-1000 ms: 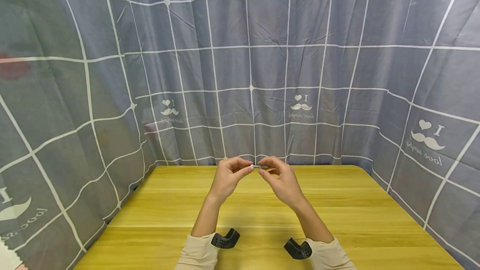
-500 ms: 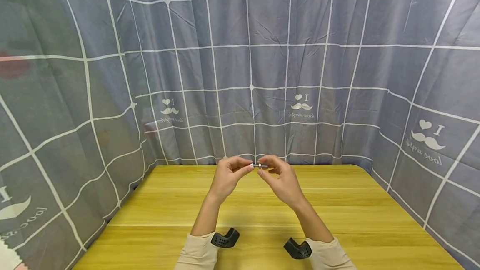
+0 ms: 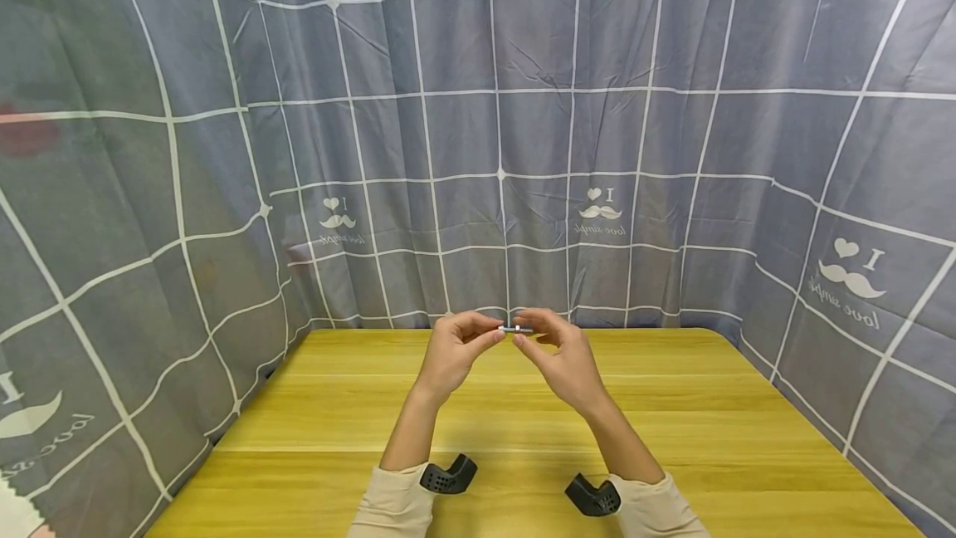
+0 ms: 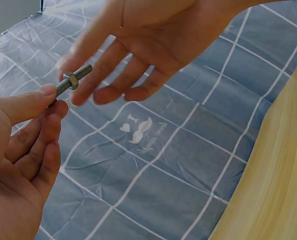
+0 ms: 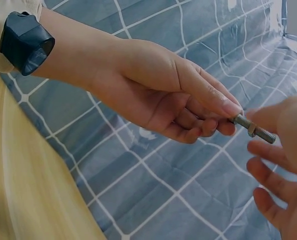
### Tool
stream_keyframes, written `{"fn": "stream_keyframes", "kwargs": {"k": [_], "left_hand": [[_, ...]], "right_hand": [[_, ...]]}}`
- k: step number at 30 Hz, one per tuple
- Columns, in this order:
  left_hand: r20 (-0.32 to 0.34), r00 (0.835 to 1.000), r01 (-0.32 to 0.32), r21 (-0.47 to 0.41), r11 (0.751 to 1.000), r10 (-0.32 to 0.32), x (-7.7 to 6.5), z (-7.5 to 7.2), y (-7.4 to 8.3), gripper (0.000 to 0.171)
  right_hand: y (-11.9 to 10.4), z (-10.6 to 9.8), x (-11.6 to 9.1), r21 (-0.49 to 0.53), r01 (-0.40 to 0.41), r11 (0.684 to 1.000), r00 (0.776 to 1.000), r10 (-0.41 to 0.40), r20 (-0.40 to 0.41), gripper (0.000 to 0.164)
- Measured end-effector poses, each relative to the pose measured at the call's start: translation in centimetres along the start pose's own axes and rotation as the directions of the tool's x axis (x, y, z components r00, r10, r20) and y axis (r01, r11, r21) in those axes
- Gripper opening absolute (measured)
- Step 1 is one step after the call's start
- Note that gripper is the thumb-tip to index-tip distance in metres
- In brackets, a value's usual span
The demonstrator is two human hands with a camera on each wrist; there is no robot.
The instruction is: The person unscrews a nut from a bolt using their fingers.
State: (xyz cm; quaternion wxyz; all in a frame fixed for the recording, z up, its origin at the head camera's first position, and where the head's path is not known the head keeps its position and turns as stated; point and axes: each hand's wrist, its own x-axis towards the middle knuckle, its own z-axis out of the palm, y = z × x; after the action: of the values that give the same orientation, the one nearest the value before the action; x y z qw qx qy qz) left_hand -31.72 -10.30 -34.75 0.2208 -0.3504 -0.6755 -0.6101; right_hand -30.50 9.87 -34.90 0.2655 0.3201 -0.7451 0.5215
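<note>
In the head view my left hand [image 3: 451,351] pinches one end of a small metal bolt [image 4: 64,86] between thumb and fingertips, up in front of me over the table. A hex nut [image 5: 252,129] sits partway along its threaded shaft, the far end sticking out past it. My right hand [image 3: 560,355] is at this free end. Its thumb and index finger stand apart on either side of the bolt, fingertips right by the nut. The other right fingers are spread and loosely bent in the left wrist view. The bolt's gripped end is hidden by my left fingertips.
A yellow wood-grain table [image 3: 515,430] lies under both hands. Grey-blue curtains [image 3: 463,139] with white grid lines stand around its back and sides. Black wrist mounts [image 3: 450,476] sit at both sleeves.
My right thumb and index finger have parted slightly around the nut, so more of it shows. My left hand keeps its pinch on the bolt, almost still.
</note>
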Motion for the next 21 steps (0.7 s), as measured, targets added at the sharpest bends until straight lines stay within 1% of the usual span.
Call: {"fn": "stream_keyframes", "kwargs": {"k": [2,4,8,11,13,15,18,20,21], "left_hand": [[0.001,1.000,-0.006,0.002,1.000,0.006,0.02,0.01,-0.04,0.011],[0.001,1.000,-0.011,0.007,1.000,0.011,0.03,0.06,-0.07,0.011],[0.005,1.000,-0.006,0.001,1.000,0.006,0.00,0.07,-0.03,0.012],[0.007,1.000,0.005,-0.004,1.000,-0.005,-0.01,0.06,0.02,0.012],[0.005,1.000,0.007,0.000,1.000,-0.007,-0.01,0.10,0.08,0.011],[0.005,1.000,0.008,0.001,1.000,-0.008,-0.01,0.13,0.10,0.011],[0.007,1.000,0.006,-0.001,1.000,-0.006,-0.02,0.16,0.04,0.011],[0.008,1.000,0.006,-0.008,1.000,-0.006,-0.01,0.15,0.04,0.011],[0.007,1.000,0.007,-0.009,1.000,-0.007,0.00,0.14,0.04,0.011]], "right_hand": [[0.06,-0.05,0.00,0.000,-0.020,1.000,1.000,0.020,0.001,0.026],[0.10,-0.09,0.00,-0.008,-0.034,0.999,0.999,0.034,-0.004,0.023],[0.10,-0.15,0.07,-0.015,-0.012,1.000,1.000,0.012,-0.014,0.013],[-0.01,-0.18,0.10,-0.008,-0.001,1.000,1.000,0.001,-0.011,0.019],[-0.04,-0.18,0.08,0.000,-0.010,1.000,1.000,0.010,0.001,0.024],[-0.07,-0.17,0.04,0.000,-0.026,1.000,1.000,0.026,0.014,0.026],[-0.09,-0.15,-0.01,-0.006,-0.034,0.999,0.999,0.034,0.021,0.021],[-0.13,-0.14,0.00,-0.007,-0.024,1.000,1.000,0.024,0.016,0.016],[-0.15,-0.14,0.01,-0.004,-0.016,1.000,1.000,0.016,0.014,0.016]]}}
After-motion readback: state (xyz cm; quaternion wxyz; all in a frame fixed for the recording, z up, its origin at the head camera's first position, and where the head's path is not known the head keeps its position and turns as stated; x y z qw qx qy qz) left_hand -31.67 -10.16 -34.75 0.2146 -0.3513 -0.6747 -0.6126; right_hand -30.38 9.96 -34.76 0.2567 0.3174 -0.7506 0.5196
